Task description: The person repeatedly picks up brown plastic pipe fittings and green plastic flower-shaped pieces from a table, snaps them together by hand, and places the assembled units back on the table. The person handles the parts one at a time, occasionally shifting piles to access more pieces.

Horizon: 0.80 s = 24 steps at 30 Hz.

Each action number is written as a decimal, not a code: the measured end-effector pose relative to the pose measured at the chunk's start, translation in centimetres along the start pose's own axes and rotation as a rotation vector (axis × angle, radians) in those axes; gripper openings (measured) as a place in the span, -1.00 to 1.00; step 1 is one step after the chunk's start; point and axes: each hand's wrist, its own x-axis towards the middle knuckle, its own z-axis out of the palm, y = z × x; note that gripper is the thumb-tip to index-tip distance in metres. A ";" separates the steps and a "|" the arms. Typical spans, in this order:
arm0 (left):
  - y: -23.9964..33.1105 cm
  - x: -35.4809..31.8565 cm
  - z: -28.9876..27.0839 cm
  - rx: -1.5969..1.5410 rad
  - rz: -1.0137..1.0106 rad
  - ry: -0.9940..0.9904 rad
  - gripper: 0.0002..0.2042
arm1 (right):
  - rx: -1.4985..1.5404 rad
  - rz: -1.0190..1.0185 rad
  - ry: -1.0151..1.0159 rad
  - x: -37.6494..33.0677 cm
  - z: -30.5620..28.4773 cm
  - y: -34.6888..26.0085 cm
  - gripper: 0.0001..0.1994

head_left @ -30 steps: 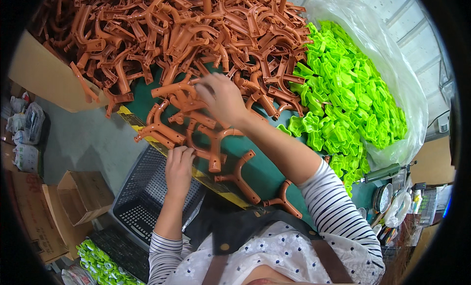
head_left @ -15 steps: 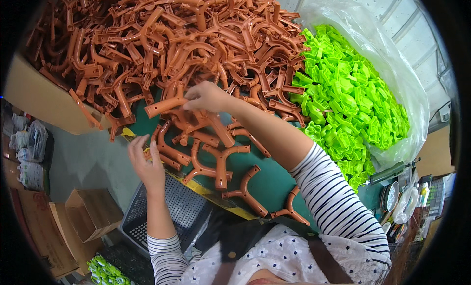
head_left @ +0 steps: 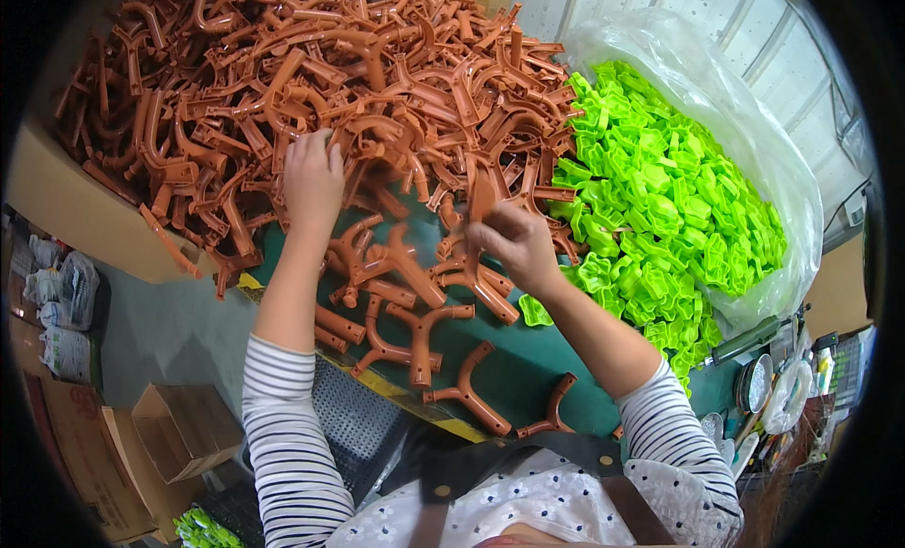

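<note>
My left hand (head_left: 314,182) reaches to the front of a large pile of brown Y-shaped plastic tubes (head_left: 273,86). Its fingers touch or nearly touch the pieces there; whether they grip one I cannot tell. My right hand (head_left: 518,245) is closed, thumb against fingers, on a brown plastic tube (head_left: 478,197) that stands roughly upright and is partly blurred. In front of the pile, several loose Y-shaped tubes lie on the green tabletop (head_left: 363,407), among them one Y-shaped tube (head_left: 421,339) between my forearms and another (head_left: 468,390) nearer to me.
Bright green plastic pieces (head_left: 660,190) heap up at the right in a clear plastic bag (head_left: 792,162). One green piece (head_left: 535,310) lies apart by my right forearm. A grey perforated basket (head_left: 353,421) is below the table's yellow-striped edge. Cardboard boxes (head_left: 184,430) stand at lower left; tools (head_left: 754,383) at right.
My left hand has moved up and forward from the table edge to the pile. My right hand has shifted right, from the pile's front to beside the green pieces, with a brown tube in it.
</note>
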 end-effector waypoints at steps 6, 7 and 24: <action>0.7 1.0 2.4 0.356 -0.030 -0.139 -0.79 | 0.008 0.073 -0.099 -5.8 -2.6 1.8 -0.77; 0.3 0.8 2.1 0.308 -0.009 -0.121 -0.80 | -0.027 0.080 -0.111 -6.5 -2.9 1.6 -0.77; 1.5 3.7 -0.6 -0.034 0.266 -0.079 -0.78 | -0.167 0.121 -0.177 -8.7 -2.7 2.1 -0.68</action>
